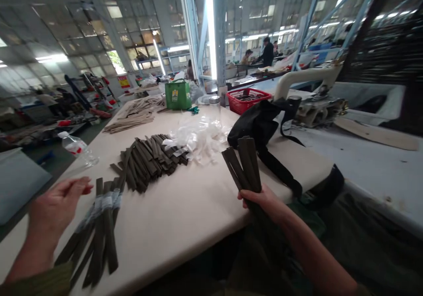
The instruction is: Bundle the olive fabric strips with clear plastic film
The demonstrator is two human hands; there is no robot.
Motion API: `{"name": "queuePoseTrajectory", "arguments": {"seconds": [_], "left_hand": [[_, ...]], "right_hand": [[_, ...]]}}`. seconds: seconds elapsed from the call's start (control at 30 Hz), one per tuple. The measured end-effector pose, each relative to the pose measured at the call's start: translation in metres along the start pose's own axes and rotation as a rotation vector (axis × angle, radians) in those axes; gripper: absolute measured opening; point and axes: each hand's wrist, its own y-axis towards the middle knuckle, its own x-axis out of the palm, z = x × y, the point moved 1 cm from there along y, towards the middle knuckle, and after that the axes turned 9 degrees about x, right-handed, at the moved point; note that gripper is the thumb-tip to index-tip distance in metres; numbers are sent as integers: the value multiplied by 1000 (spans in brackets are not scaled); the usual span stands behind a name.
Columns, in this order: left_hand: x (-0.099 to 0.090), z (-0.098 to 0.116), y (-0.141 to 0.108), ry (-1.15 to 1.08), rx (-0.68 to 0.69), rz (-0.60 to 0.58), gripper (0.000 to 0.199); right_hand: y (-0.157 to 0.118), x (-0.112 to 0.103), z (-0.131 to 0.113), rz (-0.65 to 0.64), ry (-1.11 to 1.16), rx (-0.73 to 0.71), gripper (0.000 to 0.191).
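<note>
My right hand (259, 199) grips a bundle of dark olive-brown fabric strips (247, 166) near the table's front edge, and their upper ends fan out. At the left, my left hand (54, 210) is raised with thumb and fingers pinched together; whatever may be between them is hidden. Just right of it lie several strip bundles (107, 225), bound round the middle with clear plastic bands (107, 200). Beyond them is a pile of loose dark strips (145, 161). A heap of clear plastic pieces (201, 137) touches the pile's right end.
On the table (185, 212) stand a plastic bottle (77, 148), a green bag (177, 95), a clear jar (214, 106) and a red basket (247, 102). Pale strips (132, 117) lie far left. A black bag (257, 126) sits beside a sewing machine (317, 97). People work behind.
</note>
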Motion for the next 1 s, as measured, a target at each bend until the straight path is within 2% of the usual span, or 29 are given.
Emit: {"name": "queuePoseTrajectory", "arguments": {"seconds": [0.03,0.1,0.2,0.27,0.37,0.47,0.63,0.8,0.87,0.93,1.0], "left_hand": [[8,29,-7,-179,-20,-16,33],[28,87,-29,-580,-28,-142,41],[65,162,-76,-1006,18,-536,47],[86,201,-110,-1257,37,-793,48],[105,239,-148,-1496,4,-937,35],[114,253,-162,-1542,-74,-935,23],[121,251,-149,-1418,-123,-795,19],[125,263,-144,-1378,-77,-761,24],[130,266,-142,-1379,-38,-806,27],[136,264,-131,-1319,33,-872,31],[145,255,-106,-1095,150,-817,36]], "right_hand": [[-2,0,2,-21,13,-14,36],[-5,2,6,-85,51,-39,37],[-14,10,16,-190,145,-51,37],[-21,16,23,-262,174,-49,38],[-30,22,32,-337,185,-33,38],[-35,23,38,-333,207,-23,43],[-38,22,39,-150,141,-69,40],[-39,32,31,-94,51,-213,33],[-38,33,29,-21,25,-249,28],[-36,29,32,32,13,-214,23],[-36,23,37,39,32,-135,27]]}}
